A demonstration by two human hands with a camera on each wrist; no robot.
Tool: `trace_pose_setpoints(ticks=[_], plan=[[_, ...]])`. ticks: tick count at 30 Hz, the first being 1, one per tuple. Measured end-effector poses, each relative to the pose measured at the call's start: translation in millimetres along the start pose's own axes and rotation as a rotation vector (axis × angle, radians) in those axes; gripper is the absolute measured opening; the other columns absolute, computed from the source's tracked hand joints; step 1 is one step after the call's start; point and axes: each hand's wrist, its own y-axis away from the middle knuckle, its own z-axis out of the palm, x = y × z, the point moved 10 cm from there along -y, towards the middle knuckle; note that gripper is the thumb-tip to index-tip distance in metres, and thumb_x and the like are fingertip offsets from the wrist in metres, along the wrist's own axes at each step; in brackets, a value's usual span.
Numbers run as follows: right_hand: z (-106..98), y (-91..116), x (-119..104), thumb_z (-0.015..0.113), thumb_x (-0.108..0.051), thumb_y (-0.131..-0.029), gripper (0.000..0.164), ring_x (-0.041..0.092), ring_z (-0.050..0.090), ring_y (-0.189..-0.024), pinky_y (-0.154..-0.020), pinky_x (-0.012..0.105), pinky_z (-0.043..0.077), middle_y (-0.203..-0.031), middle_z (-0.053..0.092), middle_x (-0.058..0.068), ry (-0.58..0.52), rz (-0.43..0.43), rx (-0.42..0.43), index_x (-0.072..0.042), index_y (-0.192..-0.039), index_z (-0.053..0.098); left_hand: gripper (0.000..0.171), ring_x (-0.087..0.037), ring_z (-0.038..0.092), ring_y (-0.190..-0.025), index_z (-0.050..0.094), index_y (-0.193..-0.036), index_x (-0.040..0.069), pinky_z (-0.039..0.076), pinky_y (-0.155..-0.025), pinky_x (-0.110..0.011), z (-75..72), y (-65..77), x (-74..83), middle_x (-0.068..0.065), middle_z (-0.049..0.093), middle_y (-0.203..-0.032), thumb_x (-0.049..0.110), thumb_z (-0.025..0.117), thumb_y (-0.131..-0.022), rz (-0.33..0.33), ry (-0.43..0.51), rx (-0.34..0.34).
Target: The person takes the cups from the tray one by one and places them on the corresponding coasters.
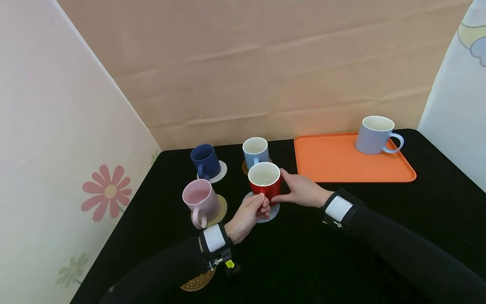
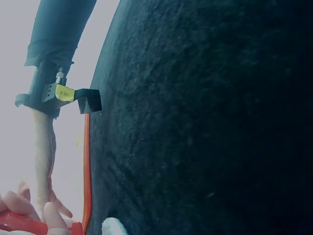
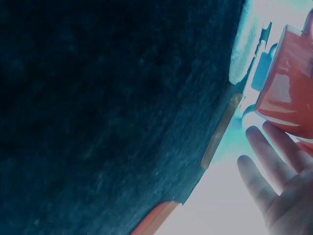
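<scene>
A red mug (image 1: 264, 181) with a cream inside is gripped by my left hand (image 1: 248, 215), whose fingers curl at its near side and hide the handle. My right hand (image 1: 303, 190) spans the mug's right side with thumb and forefinger. In the right wrist view, its other fingers (image 3: 259, 171) are straight and spread beside the red mug (image 3: 291, 83). Under the mug lies a pale grey coaster (image 1: 274, 213), and the right wrist view shows the mug tilted above it. Just behind stands a light blue mug (image 1: 255, 147) on a brown coaster (image 1: 244, 169).
To the left, a pink mug (image 1: 201, 196) stands on a tan coaster (image 1: 222, 211), and a dark blue mug (image 1: 205, 158) on a white coaster (image 1: 222, 171). An orange tray (image 1: 341, 164) holds a lavender mug (image 1: 372, 137). A woven coaster (image 1: 199, 282) lies under my left forearm.
</scene>
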Motion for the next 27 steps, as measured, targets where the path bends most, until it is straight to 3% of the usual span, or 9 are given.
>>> trace_pose_setpoints(ticks=[5,11,18,27], plan=[[7,-3,-2,0.076,-0.042,-0.083,0.078,0.026,0.059,-0.109,-0.089,0.046,0.05,-0.132,0.055,0.014,-0.034,0.018,-0.027,-0.007,-0.141,0.038,0.031,-0.016,0.044,-0.08,0.044,-0.083,0.015,0.041,-0.086,-0.033,-3.1,4.6,-4.1,-0.001,0.04,-0.081,0.023,0.026,-0.107,0.026,0.01,0.011],[16,-5,-6,0.076,-0.041,-0.084,0.076,0.029,0.058,-0.112,-0.09,0.048,0.05,-0.131,0.055,0.016,-0.023,-0.001,-0.053,-0.005,-0.14,0.039,0.029,-0.016,0.046,-0.082,0.045,-0.084,0.015,0.042,-0.087,-0.031,-6.8,9.9,-13.7,-0.001,0.042,-0.081,0.022,0.029,-0.107,0.007,0.032,0.032],[22,-7,-7,0.076,-0.041,-0.084,0.076,0.03,0.058,-0.113,-0.09,0.047,0.05,-0.13,0.055,0.016,-0.008,-0.027,-0.05,-0.004,-0.14,0.039,0.03,-0.015,0.047,-0.085,0.046,-0.085,0.015,0.042,-0.089,-0.031,-7.2,13.5,-20.1,-0.001,0.043,-0.083,0.023,0.027,-0.107,0.022,0.026,0.001],[25,-8,-10,0.077,-0.039,-0.082,0.077,0.03,0.058,-0.113,-0.089,0.047,0.05,-0.129,0.055,0.016,0.005,-0.036,-0.061,-0.005,-0.14,0.04,0.03,-0.013,0.048,-0.086,0.046,-0.086,0.017,0.042,-0.09,-0.03,-5.9,16.3,-26.0,0.001,0.044,-0.085,0.023,0.026,-0.107,-0.012,0.057,-0.024]])
